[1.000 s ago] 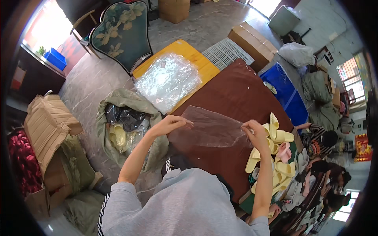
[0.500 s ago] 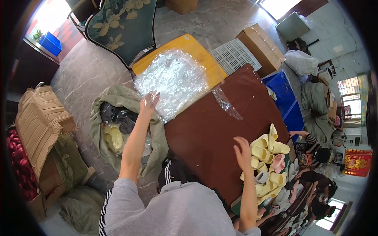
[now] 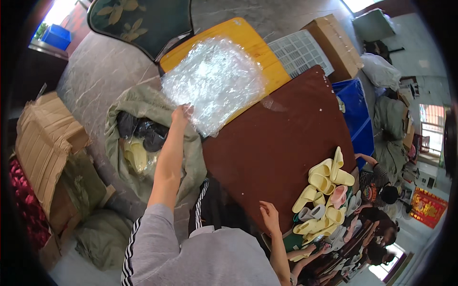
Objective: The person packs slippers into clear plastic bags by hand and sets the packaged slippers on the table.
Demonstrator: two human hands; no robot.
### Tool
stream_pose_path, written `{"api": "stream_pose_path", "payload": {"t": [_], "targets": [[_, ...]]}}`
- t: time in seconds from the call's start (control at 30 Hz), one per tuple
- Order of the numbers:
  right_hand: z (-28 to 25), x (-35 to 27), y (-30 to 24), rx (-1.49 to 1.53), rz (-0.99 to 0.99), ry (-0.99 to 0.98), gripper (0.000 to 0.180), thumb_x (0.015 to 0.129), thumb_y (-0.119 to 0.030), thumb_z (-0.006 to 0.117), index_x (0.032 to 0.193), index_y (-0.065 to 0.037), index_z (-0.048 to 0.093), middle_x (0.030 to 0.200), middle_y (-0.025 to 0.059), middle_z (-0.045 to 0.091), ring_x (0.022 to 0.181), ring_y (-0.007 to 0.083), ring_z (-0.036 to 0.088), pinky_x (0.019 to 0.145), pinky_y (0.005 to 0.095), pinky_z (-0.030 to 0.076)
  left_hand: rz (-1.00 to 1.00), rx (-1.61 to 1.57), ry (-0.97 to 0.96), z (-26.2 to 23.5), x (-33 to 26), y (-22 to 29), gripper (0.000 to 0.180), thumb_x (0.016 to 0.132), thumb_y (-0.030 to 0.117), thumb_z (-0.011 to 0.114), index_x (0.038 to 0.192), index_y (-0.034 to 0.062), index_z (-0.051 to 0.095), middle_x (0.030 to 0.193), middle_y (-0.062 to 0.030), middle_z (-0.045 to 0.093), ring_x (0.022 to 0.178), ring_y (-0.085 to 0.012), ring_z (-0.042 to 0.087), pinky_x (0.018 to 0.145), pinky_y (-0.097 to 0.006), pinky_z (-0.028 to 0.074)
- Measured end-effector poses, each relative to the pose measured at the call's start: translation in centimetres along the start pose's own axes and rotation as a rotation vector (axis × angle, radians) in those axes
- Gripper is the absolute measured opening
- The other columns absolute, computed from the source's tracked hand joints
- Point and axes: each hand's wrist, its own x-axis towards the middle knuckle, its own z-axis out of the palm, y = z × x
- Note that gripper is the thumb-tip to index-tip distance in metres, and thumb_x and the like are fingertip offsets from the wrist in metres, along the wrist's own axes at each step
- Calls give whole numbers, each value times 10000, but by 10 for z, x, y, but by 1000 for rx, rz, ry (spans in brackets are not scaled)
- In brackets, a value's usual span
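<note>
My left hand [image 3: 182, 114] is closed at the near left edge of a heap of clear plastic bags [image 3: 214, 78], its fingertips partly lost in the shiny film. The heap lies on a yellow wooden board [image 3: 274, 64] and overlaps the brown tabletop [image 3: 272, 148]. A blurred end of plastic film [image 3: 274, 104] reaches onto the brown surface. Over the table's near edge, my right hand [image 3: 269, 215] holds nothing, its fingers loosely bent and apart. To its right is a pile of pale yellow slippers [image 3: 320, 183], with a pink slipper [image 3: 339, 196] and some grey ones among them.
Below my left forearm stands an open woven sack [image 3: 129, 97] with yellow slippers and dark bundles inside. Cardboard [image 3: 50, 128] leans at the left. A blue bin [image 3: 355, 114], a white crate [image 3: 301, 53] and a carton [image 3: 331, 45] line the far right. Other people [image 3: 377, 186] sit along the right.
My right hand has drawn back toward my body, away from the slippers. The film strip on the brown table has slid toward the heap. The left hand's fingers have closed; the view has shifted.
</note>
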Motion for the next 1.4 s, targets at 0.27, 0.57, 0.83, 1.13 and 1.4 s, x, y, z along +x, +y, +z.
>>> {"api": "stream_pose_path", "payload": {"t": [0.27,0.57,0.83,1.13,1.4], "targets": [[17,8,33,-85,102,-108,257,891,-92,558,1136,-41,615,1076,114,631,956,202,621,834,301,490,689,473,524,3,-64,-38,442,847,198,639,1186,-41,485,1044,-189,600,969,-286,583,860,-373,455],[28,50,28,-175,108,-218,266,907,-103,549,1162,-50,602,1111,102,618,988,209,612,862,306,479,235,574,793,-167,-123,-89,600,779,276,681,1222,-73,477,1188,-215,556,1065,-322,548,913,-395,432],[51,47,40,-160,122,-276,254,898,-86,550,1142,-42,606,1069,109,621,966,212,619,827,303,492,61,-382,709,-215,-32,-35,509,821,426,656,1204,117,522,1153,-69,583,984,-254,573,722,-417,470],[57,12,61,-112,144,-223,259,889,-77,554,1140,-39,602,1065,125,617,963,231,624,818,314,495,191,-119,234,-196,-115,-1,194,801,201,597,958,92,568,955,-47,598,909,-219,583,819,-434,488],[54,16,29,17,-43,-105,247,883,-73,560,1122,-30,600,1063,137,607,959,259,623,817,330,495,303,3,111,-163,-286,9,476,716,-31,454,1186,44,461,1010,-75,592,848,-224,626,674,-358,559]]}}
